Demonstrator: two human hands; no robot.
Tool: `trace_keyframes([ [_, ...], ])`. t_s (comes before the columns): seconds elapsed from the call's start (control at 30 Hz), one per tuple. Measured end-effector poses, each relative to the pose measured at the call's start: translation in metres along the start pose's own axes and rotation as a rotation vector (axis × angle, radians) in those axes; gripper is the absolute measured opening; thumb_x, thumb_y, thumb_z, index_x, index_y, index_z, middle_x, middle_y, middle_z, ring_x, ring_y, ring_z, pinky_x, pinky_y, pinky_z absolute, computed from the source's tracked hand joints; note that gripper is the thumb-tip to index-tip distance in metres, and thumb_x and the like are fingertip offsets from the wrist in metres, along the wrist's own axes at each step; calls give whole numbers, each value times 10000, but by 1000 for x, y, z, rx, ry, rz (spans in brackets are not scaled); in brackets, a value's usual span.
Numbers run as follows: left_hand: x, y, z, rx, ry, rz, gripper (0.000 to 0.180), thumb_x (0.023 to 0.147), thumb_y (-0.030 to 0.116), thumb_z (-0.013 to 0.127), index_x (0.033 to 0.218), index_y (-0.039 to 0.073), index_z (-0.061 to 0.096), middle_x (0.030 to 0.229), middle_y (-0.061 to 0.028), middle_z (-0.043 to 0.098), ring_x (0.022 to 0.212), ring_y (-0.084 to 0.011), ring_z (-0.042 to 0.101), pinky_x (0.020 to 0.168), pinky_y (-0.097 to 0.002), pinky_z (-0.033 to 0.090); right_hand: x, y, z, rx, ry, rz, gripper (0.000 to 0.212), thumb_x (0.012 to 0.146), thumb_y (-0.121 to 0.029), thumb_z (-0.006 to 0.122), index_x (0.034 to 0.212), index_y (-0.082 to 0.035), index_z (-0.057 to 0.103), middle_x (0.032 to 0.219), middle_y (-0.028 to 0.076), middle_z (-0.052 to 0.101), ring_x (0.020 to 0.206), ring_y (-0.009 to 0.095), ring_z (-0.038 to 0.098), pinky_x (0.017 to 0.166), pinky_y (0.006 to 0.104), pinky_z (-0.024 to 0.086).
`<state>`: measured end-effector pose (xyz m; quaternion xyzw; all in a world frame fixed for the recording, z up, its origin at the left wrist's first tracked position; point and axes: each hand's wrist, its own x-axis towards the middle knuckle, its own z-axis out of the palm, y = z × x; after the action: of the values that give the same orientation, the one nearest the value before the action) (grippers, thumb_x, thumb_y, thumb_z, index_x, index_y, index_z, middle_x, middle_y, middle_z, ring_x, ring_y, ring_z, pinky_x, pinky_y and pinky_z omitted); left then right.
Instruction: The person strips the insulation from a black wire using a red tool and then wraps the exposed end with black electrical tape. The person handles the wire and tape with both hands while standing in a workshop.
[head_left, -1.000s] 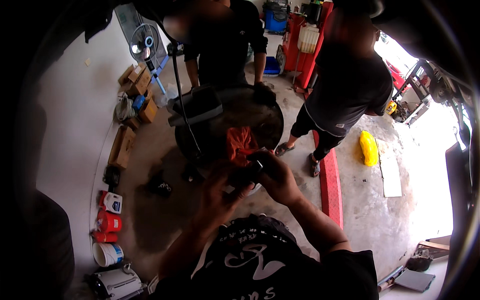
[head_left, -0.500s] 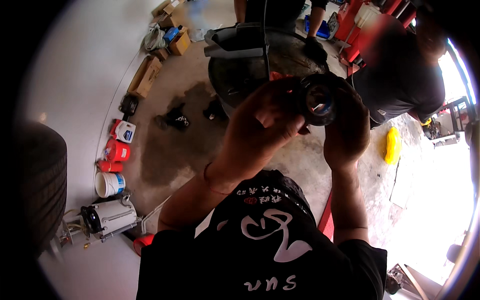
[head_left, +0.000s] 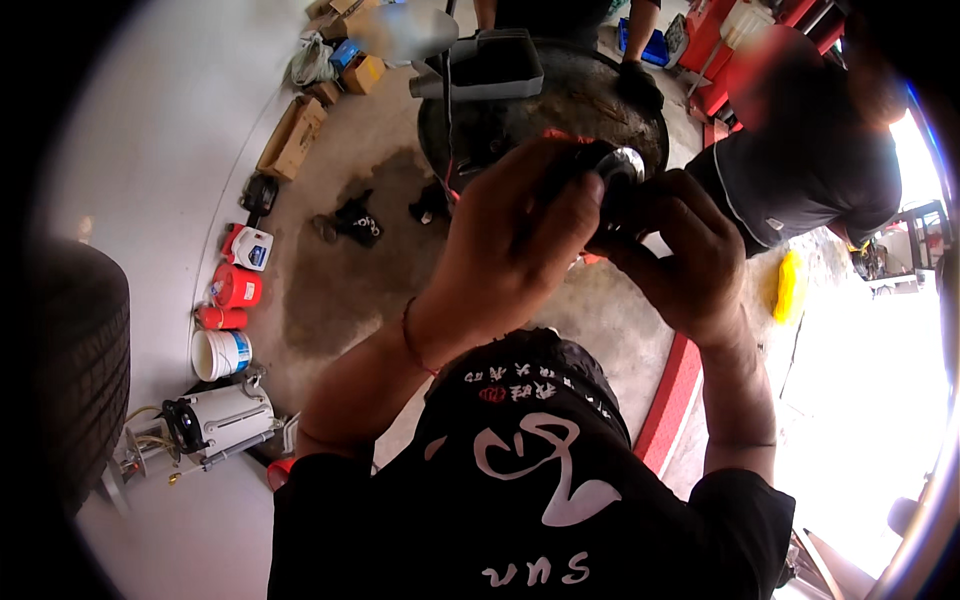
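A dark round part (head_left: 622, 168) with a shiny metal ring at its end is raised in front of my chest. My left hand (head_left: 535, 220) is closed round its left side, the thumb lying along the near face. From the right, my right hand (head_left: 690, 250) has its fingers bent, with thumb and fingertips at the part's lower right edge. Shadow hides exactly where those fingertips press. Beyond my hands stands a round black drum-like surface (head_left: 590, 105), with a grey plastic trough-shaped piece (head_left: 500, 68) on its far left.
Across the drum, a person's dark-gloved hand (head_left: 640, 88) rests at its edge; another person in black (head_left: 800, 170) bends at the right. Along the left wall stand cardboard boxes (head_left: 292, 135), red containers (head_left: 238, 287), a white bucket (head_left: 220, 354) and a tyre (head_left: 95, 370). A yellow object (head_left: 789, 285) lies right.
The round part has turned from its open end facing me to tilting rightward. My right hand has shifted from its side to lower right, fingers now bent. My left hand has moved slightly left.
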<state>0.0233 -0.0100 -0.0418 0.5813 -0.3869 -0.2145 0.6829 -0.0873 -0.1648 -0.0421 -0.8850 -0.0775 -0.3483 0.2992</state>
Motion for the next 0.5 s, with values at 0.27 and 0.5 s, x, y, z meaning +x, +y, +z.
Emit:
trace_keyframes([
  [0.27, 7, -14, 7, 171, 87, 62, 109, 974, 79, 586, 1032, -13, 600, 730, -52, 529, 610, -85, 476, 549, -260, 408, -7, 15, 9, -52, -13, 2, 231, 740, -6, 812, 902, -15, 647, 937, 97, 651, 771, 217, 692, 649, 324, 548],
  [0.5, 15, -20, 8, -41, 86, -54, 170, 998, 121, 562, 1106, -10, 575, 906, -60, 609, 820, -122, 604, 716, -294, 526, -8, 4, 10, -213, 11, 67, 254, 719, -26, 773, 941, -21, 650, 992, 113, 635, 863, 321, 660, 754, 408, 555],
])
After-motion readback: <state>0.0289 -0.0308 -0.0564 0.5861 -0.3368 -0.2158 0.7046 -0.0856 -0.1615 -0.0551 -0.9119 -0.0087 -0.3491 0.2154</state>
